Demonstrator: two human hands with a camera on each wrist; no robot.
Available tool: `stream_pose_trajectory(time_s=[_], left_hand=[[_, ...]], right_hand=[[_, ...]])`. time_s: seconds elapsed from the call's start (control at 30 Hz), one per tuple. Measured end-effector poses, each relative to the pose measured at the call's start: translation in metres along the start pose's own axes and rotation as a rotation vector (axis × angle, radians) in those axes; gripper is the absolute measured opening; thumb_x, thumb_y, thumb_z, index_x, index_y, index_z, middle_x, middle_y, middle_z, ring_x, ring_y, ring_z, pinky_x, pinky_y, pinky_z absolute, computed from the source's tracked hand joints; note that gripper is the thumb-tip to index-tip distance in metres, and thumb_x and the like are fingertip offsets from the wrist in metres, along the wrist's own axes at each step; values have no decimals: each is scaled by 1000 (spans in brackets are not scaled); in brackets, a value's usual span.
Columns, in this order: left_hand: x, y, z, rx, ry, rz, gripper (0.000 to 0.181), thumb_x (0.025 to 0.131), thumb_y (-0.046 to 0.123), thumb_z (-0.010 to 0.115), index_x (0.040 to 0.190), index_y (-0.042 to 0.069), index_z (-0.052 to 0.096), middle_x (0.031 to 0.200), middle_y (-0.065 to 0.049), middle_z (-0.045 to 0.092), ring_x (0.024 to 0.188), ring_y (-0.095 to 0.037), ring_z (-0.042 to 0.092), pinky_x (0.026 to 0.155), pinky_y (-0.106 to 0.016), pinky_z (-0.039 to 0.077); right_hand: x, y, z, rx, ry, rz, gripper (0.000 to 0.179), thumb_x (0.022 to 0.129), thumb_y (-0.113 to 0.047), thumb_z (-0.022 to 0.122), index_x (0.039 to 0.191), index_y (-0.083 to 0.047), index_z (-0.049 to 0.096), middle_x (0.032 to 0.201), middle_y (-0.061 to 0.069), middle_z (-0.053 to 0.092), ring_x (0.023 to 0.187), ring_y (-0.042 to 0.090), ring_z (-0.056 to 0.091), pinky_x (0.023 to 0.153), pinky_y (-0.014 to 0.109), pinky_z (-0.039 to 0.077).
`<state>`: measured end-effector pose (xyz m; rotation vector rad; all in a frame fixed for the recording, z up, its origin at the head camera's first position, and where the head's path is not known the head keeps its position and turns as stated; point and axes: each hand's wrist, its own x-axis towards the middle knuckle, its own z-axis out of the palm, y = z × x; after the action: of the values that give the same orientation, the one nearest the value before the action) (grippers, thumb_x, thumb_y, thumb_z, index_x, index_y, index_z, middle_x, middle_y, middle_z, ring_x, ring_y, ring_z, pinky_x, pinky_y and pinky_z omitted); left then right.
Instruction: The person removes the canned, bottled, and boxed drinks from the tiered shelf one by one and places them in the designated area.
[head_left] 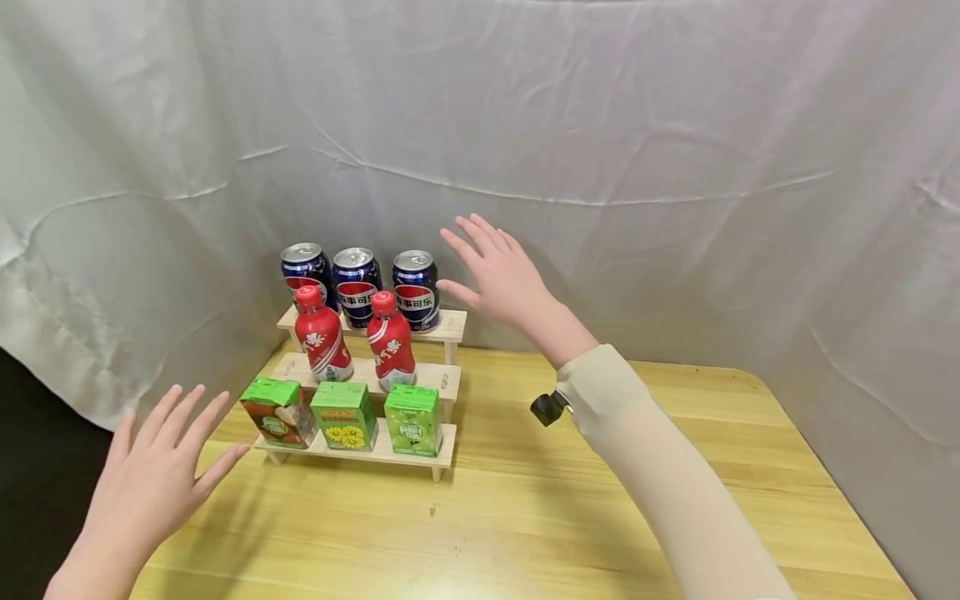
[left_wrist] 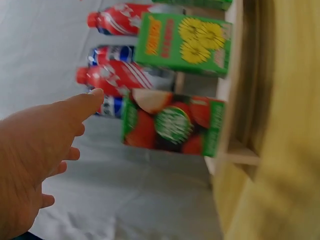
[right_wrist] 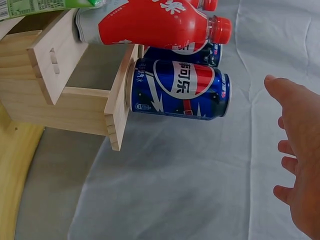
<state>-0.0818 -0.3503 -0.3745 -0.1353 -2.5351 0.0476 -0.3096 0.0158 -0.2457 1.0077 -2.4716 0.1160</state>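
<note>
A black surface [head_left: 33, 483] occupies the lower left of the head view. Grey draped fabric [head_left: 600, 100], creased and wrinkled, hangs to the left, behind and to the right of the yellow wood-grain tabletop [head_left: 757, 450].

The left hand [head_left: 146, 479] is raised before the rack's lower left end, fingers extended and spread, grip unloaded; the red-fruit drink carton [head_left: 279, 414] is nearest to it, with a gap between. The pale three-tier wooden rack [head_left: 431, 377] stands at the rear left of the tabletop, close to the back fabric. The right hand [head_left: 498, 275] hovers just right of the top tier, fingers extended, thumb apart from them, likewise holding nothing. Its beige sleeve [head_left: 660, 475] carries a black device [head_left: 550, 408] at the cuff. From the rack's right end, the tabletop stretches to a rounded far corner and a slanting right edge beside the fabric.

All eight containers stand upright on the rack; their contents are hidden. Bottom tier, left to right: the red-fruit carton, set at an angle; a green carton with yellow flowers [head_left: 345, 418]; a light green carton [head_left: 413, 423]. Middle tier: a left red bottle [head_left: 322, 337] and a right red bottle [head_left: 391, 343], both red-capped. Top tier: the left [head_left: 303, 265], middle [head_left: 357, 279] and right [head_left: 416, 292] blue Pepsi cans, silver lids upward.
</note>
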Motion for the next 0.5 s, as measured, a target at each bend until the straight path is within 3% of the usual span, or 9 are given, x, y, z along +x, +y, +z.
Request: stream_pose_trajectory(time_s=[0.07,0.13,0.4,0.5], left_hand=[[-5,-5,8,-5,-38,-16,73,87,58,61,140,10,48,138,-24,50,142,-39,31,110,-69,23],[-9,-8,16,-5,-64,-24,72,85,51,67,138,6,49,138,-26,49,138,-42,35,109,-69,25],[-22,-14,45,-43,-140,-60,71,89,50,64,138,1,50,143,-27,46,143,-41,29,121,-61,13],[-26,-14,54,-50,-177,-67,71,89,51,63,138,1,50,143,-27,46,145,-40,27,119,-63,15]], right_hand=[[5,-1,2,15,-4,-4,73,96,-58,48,155,-20,29,163,8,24,153,26,15,124,47,20],[10,-1,4,26,-2,-10,72,96,-58,48,155,-20,29,162,8,24,153,26,16,124,47,22],[29,-4,18,75,-15,0,72,96,-59,48,154,-20,30,162,8,26,153,27,17,123,48,23],[35,-6,25,101,-27,6,73,95,-59,50,154,-19,31,160,9,29,152,27,18,123,47,24]])
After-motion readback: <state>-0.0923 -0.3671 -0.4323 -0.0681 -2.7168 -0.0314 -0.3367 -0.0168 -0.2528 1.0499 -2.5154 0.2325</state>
